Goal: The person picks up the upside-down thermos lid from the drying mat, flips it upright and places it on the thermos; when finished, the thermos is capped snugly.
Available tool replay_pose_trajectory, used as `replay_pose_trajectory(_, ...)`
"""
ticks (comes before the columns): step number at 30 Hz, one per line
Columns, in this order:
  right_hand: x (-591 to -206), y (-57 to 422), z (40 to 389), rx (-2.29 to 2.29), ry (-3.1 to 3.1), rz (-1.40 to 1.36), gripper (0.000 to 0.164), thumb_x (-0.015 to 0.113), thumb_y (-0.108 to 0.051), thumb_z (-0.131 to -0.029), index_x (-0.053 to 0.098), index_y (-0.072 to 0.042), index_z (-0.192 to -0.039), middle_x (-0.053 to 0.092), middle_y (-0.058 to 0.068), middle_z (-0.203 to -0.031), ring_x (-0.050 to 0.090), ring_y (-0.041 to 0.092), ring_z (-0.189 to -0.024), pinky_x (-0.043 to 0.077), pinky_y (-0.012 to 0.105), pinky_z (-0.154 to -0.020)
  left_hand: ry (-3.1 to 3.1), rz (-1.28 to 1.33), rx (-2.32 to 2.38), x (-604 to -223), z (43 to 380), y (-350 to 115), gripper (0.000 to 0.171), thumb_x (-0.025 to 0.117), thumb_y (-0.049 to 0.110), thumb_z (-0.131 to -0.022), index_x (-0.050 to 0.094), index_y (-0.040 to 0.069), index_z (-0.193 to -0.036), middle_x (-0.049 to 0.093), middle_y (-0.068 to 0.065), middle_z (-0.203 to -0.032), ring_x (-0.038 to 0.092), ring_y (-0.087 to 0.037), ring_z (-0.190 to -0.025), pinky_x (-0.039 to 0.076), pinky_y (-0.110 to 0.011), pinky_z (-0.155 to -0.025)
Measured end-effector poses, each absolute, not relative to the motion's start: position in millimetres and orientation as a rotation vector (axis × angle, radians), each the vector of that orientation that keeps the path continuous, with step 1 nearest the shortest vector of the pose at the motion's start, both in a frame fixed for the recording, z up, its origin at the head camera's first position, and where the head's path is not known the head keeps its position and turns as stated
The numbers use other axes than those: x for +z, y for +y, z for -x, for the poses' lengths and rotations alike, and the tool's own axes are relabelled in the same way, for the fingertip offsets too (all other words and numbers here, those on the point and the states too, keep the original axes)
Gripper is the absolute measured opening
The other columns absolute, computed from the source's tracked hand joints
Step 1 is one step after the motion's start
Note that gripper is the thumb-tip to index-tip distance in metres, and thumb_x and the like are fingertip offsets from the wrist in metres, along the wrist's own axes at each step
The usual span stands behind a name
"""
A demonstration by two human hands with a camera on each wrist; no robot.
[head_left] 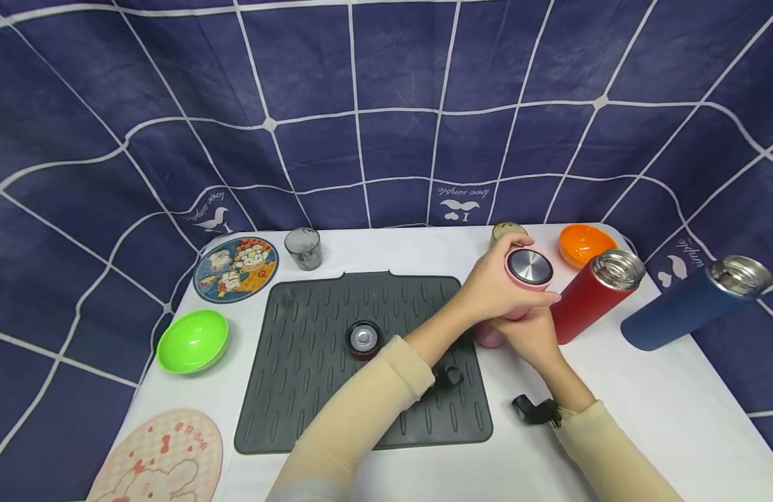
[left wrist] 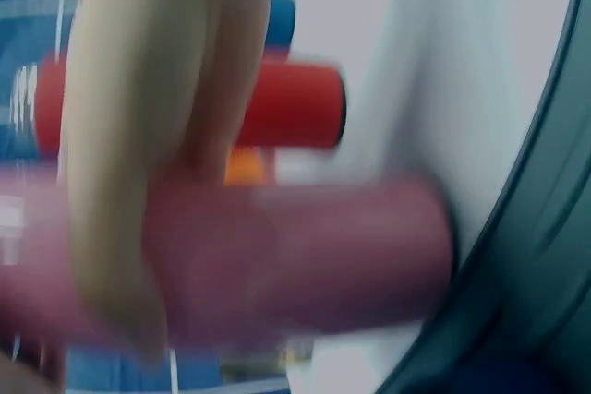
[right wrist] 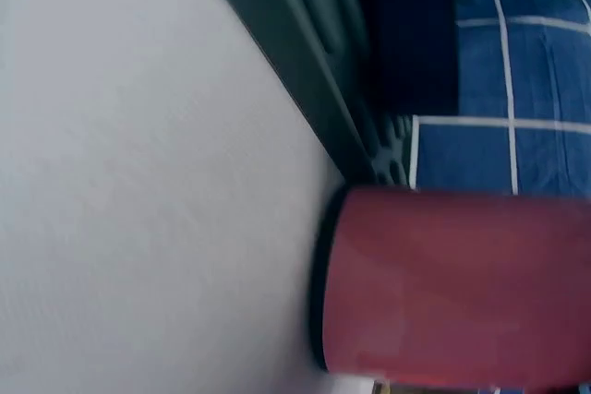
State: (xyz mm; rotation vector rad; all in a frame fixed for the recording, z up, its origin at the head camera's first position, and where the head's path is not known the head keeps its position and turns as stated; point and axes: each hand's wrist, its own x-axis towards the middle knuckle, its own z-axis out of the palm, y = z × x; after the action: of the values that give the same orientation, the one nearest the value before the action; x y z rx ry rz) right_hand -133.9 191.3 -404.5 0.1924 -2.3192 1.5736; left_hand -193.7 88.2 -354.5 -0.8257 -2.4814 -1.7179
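A pink thermos bottle (head_left: 488, 335) stands upright on the white table at the mat's right edge, with a metal disc in its pink lid (head_left: 529, 268). My left hand (head_left: 493, 282) grips the lid, fingers behind and thumb in front. Lower down, my right hand (head_left: 530, 335) holds the bottle's body, partly hidden below the left hand. The right wrist view shows the bottle's dark base (right wrist: 328, 283) at the tabletop. Close by on the right are an open-topped red thermos (head_left: 590, 296) and an open-topped blue thermos (head_left: 687, 307).
A loose lid (head_left: 364, 340) lies on the dark grey mat (head_left: 311, 390). Around it are a grey glass (head_left: 304, 249), a yellowish glass (head_left: 507, 231), a green bowl (head_left: 193, 341), an orange bowl (head_left: 585, 244), a cartoon coaster (head_left: 235, 270) and a pink placemat (head_left: 163, 460).
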Motion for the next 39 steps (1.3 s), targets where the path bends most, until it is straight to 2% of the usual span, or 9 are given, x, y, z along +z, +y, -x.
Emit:
replay_pose_trajectory(3, -405, 190, 132, 1.52, -2.299, -0.171, 0.043, 0.072, 0.006, -0.072, 0.056, 0.004, -0.112, 0.056, -0.024, -0.094, 0.052, -0.004, -0.087, 0.042, 0.011, -0.078, -2.428, 0.639, -1.634, -356, 180, 96, 0.077, 0.087, 0.044, -0.059, 0.048, 0.024, -0.123, 0.057, 0.014, -0.113, 0.057, -0.002, -0.096, 0.045, -0.011, -0.08)
replay_pose_trajectory(6, -405, 188, 131, 1.463, -2.303, -0.132, 0.042, 0.073, 0.004, -0.072, 0.056, 0.004, -0.11, 0.056, -0.02, -0.092, 0.052, -0.005, -0.083, 0.041, 0.011, -0.074, -2.42, 0.618, -1.59, -358, 178, 97, 0.069, 0.085, 0.041, -0.063, 0.051, 0.023, -0.121, 0.063, 0.011, -0.105, 0.06, -0.002, -0.089, 0.046, -0.009, -0.075)
replay_pose_trajectory(12, -407, 189, 130, 1.552, -2.326, -0.125, 0.061, 0.078, 0.002, -0.068, 0.05, -0.001, -0.123, 0.056, -0.017, -0.105, 0.054, -0.005, -0.092, 0.044, 0.009, -0.082, -2.529, 0.904, -1.645, -355, 196, 85, 0.065, 0.084, 0.033, -0.064, 0.054, 0.021, -0.121, 0.064, 0.01, -0.103, 0.058, 0.003, -0.086, 0.046, -0.008, -0.077)
replay_pose_trajectory(17, -411, 190, 133, 1.641, -2.323, -0.168, 0.062, 0.077, 0.003, -0.069, 0.048, -0.002, -0.123, 0.056, -0.017, -0.105, 0.056, 0.001, -0.092, 0.047, 0.012, -0.081, -2.562, 1.113, -1.706, -354, 208, 79, 0.066, 0.084, 0.028, -0.064, 0.054, 0.018, -0.122, 0.063, 0.006, -0.105, 0.058, 0.0, -0.09, 0.047, -0.01, -0.081)
replay_pose_trajectory(20, -412, 189, 134, 1.68, -2.298, -0.177, 0.062, 0.076, 0.005, -0.069, 0.048, -0.002, -0.124, 0.056, -0.019, -0.106, 0.056, 0.001, -0.094, 0.046, 0.012, -0.083, -2.539, 0.993, -1.761, -355, 200, 82, 0.068, 0.086, 0.027, -0.064, 0.052, 0.02, -0.122, 0.061, 0.008, -0.108, 0.057, 0.0, -0.092, 0.046, -0.011, -0.083)
replay_pose_trajectory(24, -411, 187, 133, 1.629, -2.269, -0.153, 0.047, 0.073, 0.007, -0.07, 0.055, 0.002, -0.112, 0.058, -0.022, -0.093, 0.055, -0.002, -0.086, 0.044, 0.011, -0.077, -2.447, 0.659, -1.794, -354, 180, 93, 0.073, 0.087, 0.039, -0.061, 0.051, 0.026, -0.123, 0.061, 0.013, -0.108, 0.058, 0.002, -0.09, 0.047, -0.011, -0.078)
replay_pose_trajectory(27, -412, 186, 131, 1.587, -2.263, -0.137, 0.042, 0.072, 0.008, -0.071, 0.056, 0.004, -0.109, 0.058, -0.024, -0.089, 0.056, -0.004, -0.082, 0.043, 0.012, -0.074, -2.4, 0.556, -1.741, -355, 171, 97, 0.068, 0.086, 0.042, -0.062, 0.053, 0.026, -0.12, 0.063, 0.012, -0.101, 0.059, 0.001, -0.084, 0.047, -0.01, -0.072)
replay_pose_trajectory(33, -414, 189, 132, 1.662, -2.261, -0.139, 0.065, 0.077, 0.006, -0.067, 0.048, 0.002, -0.125, 0.055, -0.022, -0.105, 0.054, -0.003, -0.094, 0.043, 0.01, -0.084, -2.495, 0.666, -1.683, -354, 180, 92, 0.056, 0.083, 0.035, -0.065, 0.058, 0.029, -0.114, 0.064, 0.013, -0.094, 0.058, 0.002, -0.078, 0.047, -0.01, -0.069)
replay_pose_trajectory(39, -418, 194, 136, 1.777, -2.244, -0.217, 0.071, 0.076, 0.009, -0.067, 0.043, -0.002, -0.128, 0.055, -0.013, -0.112, 0.054, 0.004, -0.098, 0.045, 0.012, -0.086, -2.521, 0.907, -1.751, -353, 194, 85, 0.056, 0.083, 0.031, -0.065, 0.057, 0.026, -0.115, 0.064, 0.011, -0.097, 0.059, 0.002, -0.083, 0.049, -0.011, -0.075)
